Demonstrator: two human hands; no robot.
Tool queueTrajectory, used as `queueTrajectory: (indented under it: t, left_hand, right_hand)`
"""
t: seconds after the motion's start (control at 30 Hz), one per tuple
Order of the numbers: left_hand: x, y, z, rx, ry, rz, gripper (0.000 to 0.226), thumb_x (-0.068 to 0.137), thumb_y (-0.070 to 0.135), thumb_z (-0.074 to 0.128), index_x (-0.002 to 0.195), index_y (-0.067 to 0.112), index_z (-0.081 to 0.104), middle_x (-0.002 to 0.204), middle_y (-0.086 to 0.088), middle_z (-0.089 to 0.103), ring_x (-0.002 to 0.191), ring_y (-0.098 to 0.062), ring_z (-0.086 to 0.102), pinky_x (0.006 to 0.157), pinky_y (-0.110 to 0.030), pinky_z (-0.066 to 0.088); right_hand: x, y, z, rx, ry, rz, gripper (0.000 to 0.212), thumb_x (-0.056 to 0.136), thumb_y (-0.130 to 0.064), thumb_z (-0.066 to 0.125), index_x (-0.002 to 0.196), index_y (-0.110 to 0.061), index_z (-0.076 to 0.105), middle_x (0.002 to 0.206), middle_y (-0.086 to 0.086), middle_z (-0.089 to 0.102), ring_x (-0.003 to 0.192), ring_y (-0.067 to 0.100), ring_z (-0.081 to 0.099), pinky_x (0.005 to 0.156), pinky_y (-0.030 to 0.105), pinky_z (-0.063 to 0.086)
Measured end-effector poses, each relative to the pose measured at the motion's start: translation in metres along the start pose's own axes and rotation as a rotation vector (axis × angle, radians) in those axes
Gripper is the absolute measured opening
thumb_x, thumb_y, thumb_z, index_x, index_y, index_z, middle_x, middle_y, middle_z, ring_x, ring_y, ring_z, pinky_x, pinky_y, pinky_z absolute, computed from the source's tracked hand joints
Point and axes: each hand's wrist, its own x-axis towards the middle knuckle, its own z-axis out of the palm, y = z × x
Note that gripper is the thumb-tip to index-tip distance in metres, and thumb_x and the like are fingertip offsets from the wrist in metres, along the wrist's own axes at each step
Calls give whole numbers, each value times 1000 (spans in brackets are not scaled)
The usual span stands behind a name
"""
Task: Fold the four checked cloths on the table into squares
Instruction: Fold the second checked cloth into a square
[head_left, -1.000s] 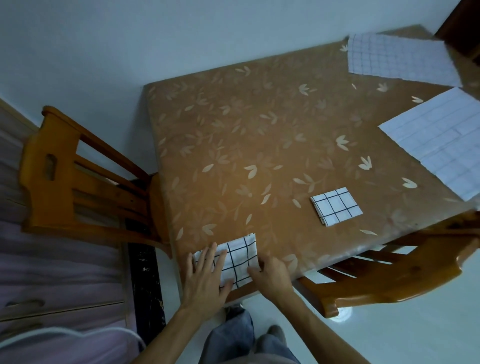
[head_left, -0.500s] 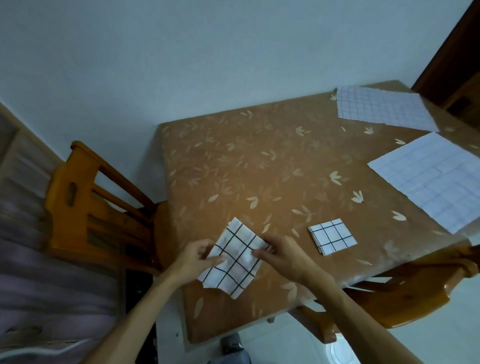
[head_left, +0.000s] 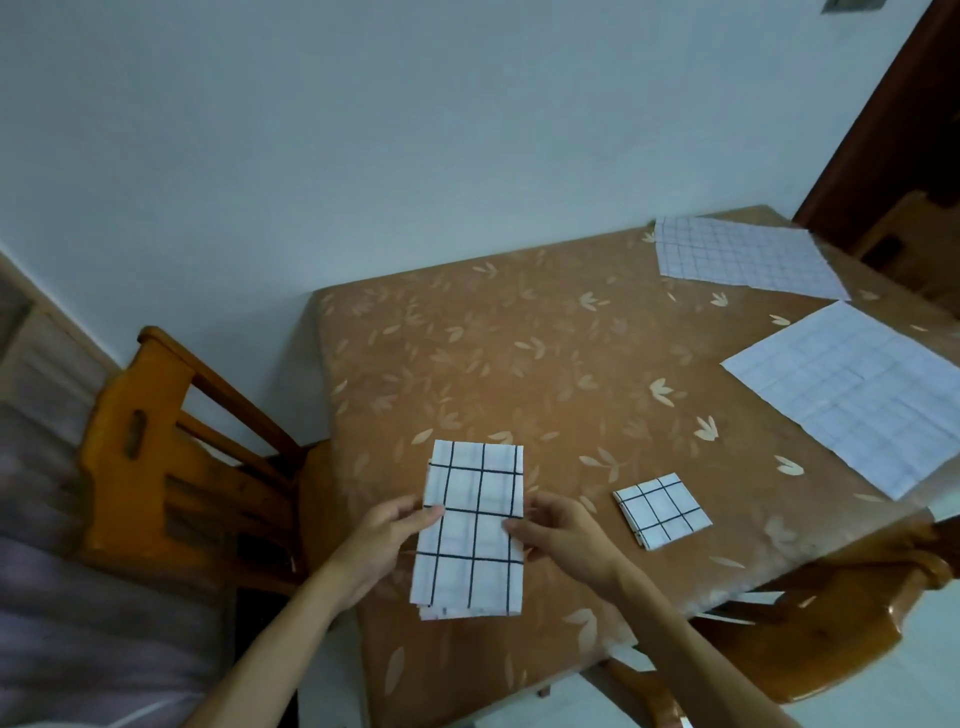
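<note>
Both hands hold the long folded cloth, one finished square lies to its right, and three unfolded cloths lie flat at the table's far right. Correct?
Not quite. The head view shows two unfolded cloths, not three: the far unfolded cloth and the nearer unfolded cloth. The rest holds: left hand and right hand hold the long folded cloth, with the finished square to its right.

Your desk (head_left: 519, 364), covered in brown leaf-patterned sheeting, carries four checked cloths. Nearest you lies the long folded strip (head_left: 470, 525), with the small folded square (head_left: 661, 509) near it on your right. The near spread cloth (head_left: 852, 395) lies flat by the right edge, and the far spread cloth (head_left: 743, 254) lies flat at the far right corner.
</note>
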Motion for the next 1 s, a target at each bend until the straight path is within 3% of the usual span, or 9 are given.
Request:
queueTrajectory:
  t: [0.13, 0.33, 0.53, 0.67, 0.73, 0.8, 0.87, 1.0]
  left_hand:
    - [5, 0, -7, 51, 7, 14, 26, 90, 22, 70, 115, 16, 71, 114, -4, 75, 109, -22, 70, 98, -48, 53]
    - [7, 3, -8, 57, 9, 39, 28, 87, 14, 73, 114, 11, 70, 111, -4, 76, 107, -23, 71, 93, -42, 57]
    - [11, 10, -15, 6, 24, 29, 27, 86, 11, 74, 112, 8, 71, 110, -10, 75, 106, -27, 71, 97, -47, 54]
    - [10, 13, -13, -82, 21, 28, 25, 88, 5, 67, 112, 4, 71, 108, -14, 75, 103, -28, 71, 87, -36, 56]
    - [10, 14, -13, -87, 24, 39, 16, 91, 2, 62, 102, 3, 74, 100, -12, 76, 94, -26, 72, 77, -29, 57]
    - [9, 16, -14, -50, 35, 55, 22, 95, 1, 57, 87, 8, 77, 94, -10, 76, 87, -22, 71, 70, -27, 57]
    - [10, 18, -15, -6, 50, 71, 30, 96, 1, 56, 80, 13, 78, 97, -10, 76, 90, -25, 71, 70, -28, 57]
    - [9, 18, -17, 89, 96, 138, 25, 93, -1, 61, 83, 12, 80, 104, -4, 76, 102, -20, 70, 74, -22, 57]
  right_hand:
    - [4, 0, -4, 68, -22, 52, 18, 95, -12, 62, 112, -13, 68, 102, 4, 77, 95, 20, 74, 85, 41, 60]
    - [9, -2, -7, 163, -40, 86, 21, 95, -10, 62, 116, -7, 65, 102, 8, 77, 96, 23, 74, 84, 39, 60]
    - [14, -5, -9, 247, -52, 73, 22, 94, -9, 64, 115, -8, 68, 104, 15, 75, 99, 31, 72, 86, 41, 59]
    - [18, -3, -7, 374, -35, 83, 20, 93, -3, 62, 109, -5, 73, 106, 21, 73, 100, 35, 70, 87, 43, 58]
    - [19, -3, -5, 395, -22, 88, 19, 92, 2, 59, 98, -5, 76, 102, 20, 74, 94, 32, 70, 85, 41, 58]
    - [20, -5, -4, 384, -17, 86, 23, 93, 4, 55, 88, -7, 75, 96, 17, 73, 87, 27, 68, 79, 36, 58]
    - [18, -7, -4, 342, -25, 67, 22, 95, 2, 54, 88, -6, 73, 99, 18, 73, 86, 26, 68, 77, 35, 58]
    - [17, -6, -5, 294, -8, 21, 26, 99, -3, 52, 84, -8, 73, 100, 16, 75, 90, 28, 71, 78, 37, 59]
